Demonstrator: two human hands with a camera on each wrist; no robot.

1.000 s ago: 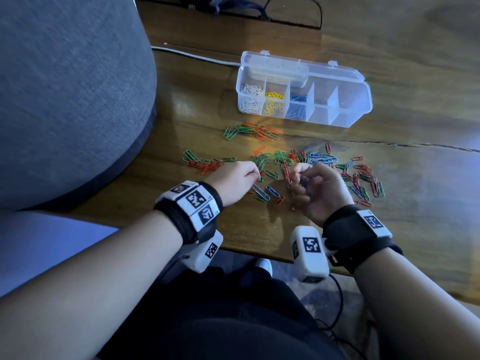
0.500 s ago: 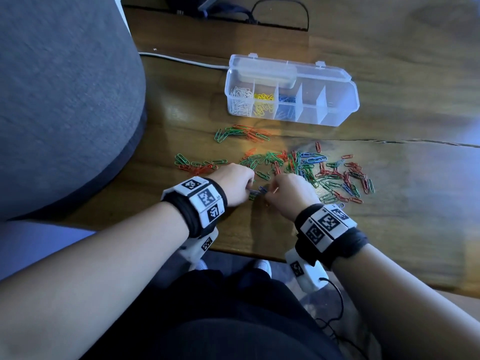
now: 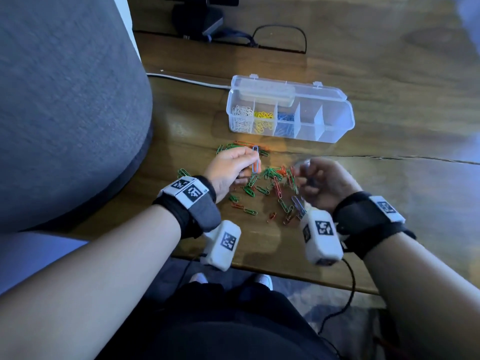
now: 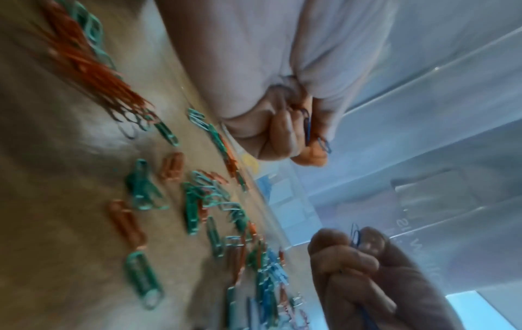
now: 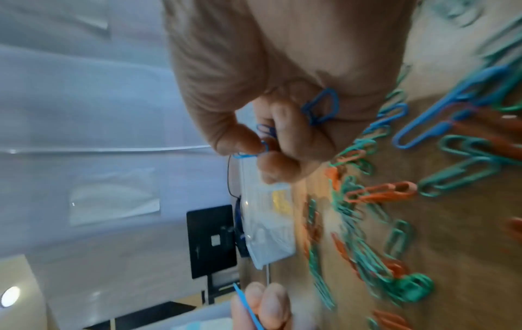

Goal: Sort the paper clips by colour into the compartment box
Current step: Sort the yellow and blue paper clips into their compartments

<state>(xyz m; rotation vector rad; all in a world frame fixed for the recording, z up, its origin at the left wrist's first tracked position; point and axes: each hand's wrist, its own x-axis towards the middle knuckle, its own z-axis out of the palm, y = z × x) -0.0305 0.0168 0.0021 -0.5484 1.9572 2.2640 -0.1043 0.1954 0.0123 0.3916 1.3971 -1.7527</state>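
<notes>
A clear compartment box (image 3: 337, 118) stands open at the back of the wooden table; white, yellow and blue clips lie in its three left compartments. Green, orange and a few blue paper clips (image 3: 272, 183) are scattered in front of it. My left hand (image 3: 253, 158) is raised over the pile's left side and pinches a blue clip (image 3: 255, 159), also seen in the left wrist view (image 4: 309, 129). My right hand (image 3: 306, 172), blurred, hovers over the pile's right side. In the right wrist view its fingertips (image 5: 254, 143) pinch blue clips (image 5: 265, 134), and another blue clip (image 5: 322, 107) lies against the palm.
A large grey upholstered seat (image 3: 65, 113) fills the left. A white cable (image 3: 187, 79) runs behind the box, with a black device (image 3: 202, 19) and a dark cable further back. A crack (image 3: 389, 157) crosses the table; its front edge (image 3: 259, 271) is close to my body.
Both hands have risen off the pile. The left moved toward the box with a blue clip; the right moved right and turned palm-up with blue clips.
</notes>
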